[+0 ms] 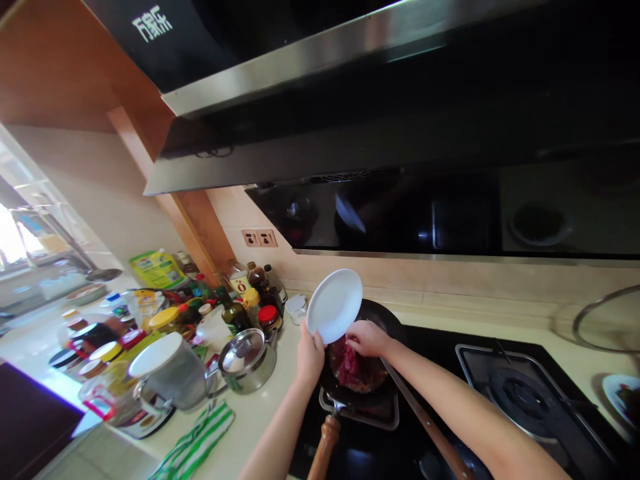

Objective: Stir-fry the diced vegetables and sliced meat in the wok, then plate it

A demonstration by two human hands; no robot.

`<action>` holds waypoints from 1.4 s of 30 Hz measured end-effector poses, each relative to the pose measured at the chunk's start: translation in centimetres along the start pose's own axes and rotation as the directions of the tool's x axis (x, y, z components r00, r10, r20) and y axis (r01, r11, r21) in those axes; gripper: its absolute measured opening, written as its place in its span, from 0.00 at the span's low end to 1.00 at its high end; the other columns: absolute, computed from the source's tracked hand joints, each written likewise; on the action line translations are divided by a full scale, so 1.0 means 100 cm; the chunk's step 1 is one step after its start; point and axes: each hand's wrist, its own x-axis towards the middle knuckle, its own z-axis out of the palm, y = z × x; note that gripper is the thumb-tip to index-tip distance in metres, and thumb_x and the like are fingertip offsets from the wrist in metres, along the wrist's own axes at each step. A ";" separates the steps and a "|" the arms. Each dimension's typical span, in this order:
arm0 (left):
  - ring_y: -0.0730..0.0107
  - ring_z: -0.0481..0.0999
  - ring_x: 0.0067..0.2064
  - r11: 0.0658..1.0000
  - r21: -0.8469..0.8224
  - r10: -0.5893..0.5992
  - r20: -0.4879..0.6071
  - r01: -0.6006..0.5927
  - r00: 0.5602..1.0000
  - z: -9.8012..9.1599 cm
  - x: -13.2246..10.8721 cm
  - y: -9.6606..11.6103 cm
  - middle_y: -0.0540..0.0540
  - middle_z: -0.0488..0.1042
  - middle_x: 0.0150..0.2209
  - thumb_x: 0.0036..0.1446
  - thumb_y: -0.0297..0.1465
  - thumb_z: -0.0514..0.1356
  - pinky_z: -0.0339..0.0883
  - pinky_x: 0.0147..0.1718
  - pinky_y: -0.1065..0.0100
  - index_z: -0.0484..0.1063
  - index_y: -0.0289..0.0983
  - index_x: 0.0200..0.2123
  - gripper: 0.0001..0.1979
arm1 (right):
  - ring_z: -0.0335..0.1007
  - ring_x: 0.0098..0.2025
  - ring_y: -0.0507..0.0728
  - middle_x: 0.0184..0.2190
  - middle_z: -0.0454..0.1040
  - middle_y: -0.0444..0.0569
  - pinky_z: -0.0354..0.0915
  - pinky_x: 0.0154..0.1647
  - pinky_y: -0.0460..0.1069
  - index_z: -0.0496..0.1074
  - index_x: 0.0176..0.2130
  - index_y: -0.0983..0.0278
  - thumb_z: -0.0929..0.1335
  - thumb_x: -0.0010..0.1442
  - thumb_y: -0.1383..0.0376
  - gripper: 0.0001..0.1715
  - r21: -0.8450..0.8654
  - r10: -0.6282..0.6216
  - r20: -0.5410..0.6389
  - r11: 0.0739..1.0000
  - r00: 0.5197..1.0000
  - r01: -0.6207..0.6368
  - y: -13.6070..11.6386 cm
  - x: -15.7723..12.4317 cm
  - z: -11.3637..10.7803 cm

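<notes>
My left hand (311, 353) grips the rim of a white plate (336, 303), which is tilted steeply over the wok. My right hand (369, 339) is closed at the plate's lower edge, fingers against the dark red raw meat (350, 367). The meat hangs down into the black wok (385, 320), where more food covers the bottom. The wok's wooden handle (325, 443) points toward me. A spatula with a long wooden handle (435, 433) leans in the wok, passing beneath my right forearm.
Left of the stove stand a lidded steel pot (249, 363), a large metal pot (175, 373), several bottles (235, 313) and a striped green cloth (200, 440). A second burner (517, 393), a plate of food (623, 397) and a glass lid (615, 320) are at right. The range hood (350, 147) overhangs the stove.
</notes>
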 end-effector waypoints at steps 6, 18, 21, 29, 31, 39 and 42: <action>0.64 0.76 0.24 1.000 -0.022 0.003 0.024 -0.003 1.000 -0.008 -0.005 0.006 0.40 0.75 0.32 0.59 0.29 0.45 0.70 0.27 0.66 0.53 0.31 0.56 0.21 | 0.52 0.62 0.65 0.59 0.61 0.67 0.55 0.60 0.62 0.60 0.59 0.77 0.56 0.60 0.74 0.29 -0.119 0.118 -0.156 0.983 0.981 -0.137 -0.004 0.016 0.000; 0.67 0.76 0.28 0.987 -0.156 -0.054 -0.194 0.024 0.979 -0.044 -0.003 -0.005 0.39 0.72 0.40 0.58 0.30 0.50 0.73 0.26 0.66 0.54 0.34 0.56 0.22 | 0.70 0.39 0.57 0.31 0.75 0.52 0.65 0.45 0.53 0.74 0.28 0.65 0.63 0.58 0.69 0.11 -0.089 0.096 0.100 0.992 0.990 -0.087 -0.035 -0.026 -0.032; 0.69 0.76 0.34 0.944 -0.308 -0.192 -0.220 0.119 0.956 -0.077 -0.025 -0.039 0.38 0.67 0.49 0.56 0.28 0.51 0.74 0.26 0.69 0.53 0.36 0.56 0.23 | 0.69 0.36 0.55 0.31 0.73 0.49 0.64 0.39 0.49 0.73 0.31 0.63 0.62 0.58 0.72 0.11 -0.083 0.195 0.121 0.979 0.973 -0.185 -0.028 -0.053 -0.065; 0.69 0.76 0.30 0.542 -0.586 -0.688 0.102 0.602 0.718 -0.149 -0.146 -0.175 0.48 0.70 0.40 0.51 0.23 0.58 0.77 0.28 0.64 0.61 0.41 0.50 0.23 | 0.68 0.49 0.58 0.52 0.70 0.50 0.64 0.50 0.54 0.71 0.52 0.58 0.64 0.60 0.64 0.20 0.116 0.380 0.004 0.919 0.925 -0.378 -0.067 -0.064 -0.100; 0.70 0.76 0.30 0.470 -0.595 -0.736 0.144 0.652 0.662 -0.156 -0.162 -0.197 0.49 0.70 0.38 0.51 0.21 0.57 0.77 0.29 0.66 0.60 0.41 0.51 0.24 | 0.64 0.52 0.61 0.56 0.66 0.52 0.62 0.52 0.58 0.74 0.48 0.58 0.67 0.56 0.66 0.19 -0.049 0.361 0.078 0.933 0.929 -0.358 -0.080 -0.045 -0.087; 0.70 0.77 0.31 0.393 -0.580 -0.771 0.216 0.714 0.600 -0.172 -0.157 -0.249 0.49 0.70 0.37 0.52 0.20 0.56 0.76 0.30 0.69 0.60 0.39 0.51 0.23 | 0.67 0.48 0.61 0.47 0.74 0.51 0.65 0.48 0.56 0.72 0.48 0.61 0.64 0.61 0.55 0.20 -0.369 0.514 0.023 0.802 0.858 -0.470 -0.100 -0.100 -0.117; 0.69 0.77 0.31 0.379 -0.573 -0.767 0.245 0.726 0.594 -0.179 -0.143 -0.260 0.48 0.72 0.35 0.53 0.20 0.56 0.76 0.30 0.70 0.62 0.35 0.48 0.18 | 0.69 0.45 0.64 0.45 0.74 0.54 0.66 0.46 0.59 0.68 0.54 0.63 0.62 0.60 0.66 0.23 -0.548 0.577 0.064 0.702 0.814 -0.454 -0.085 -0.170 -0.146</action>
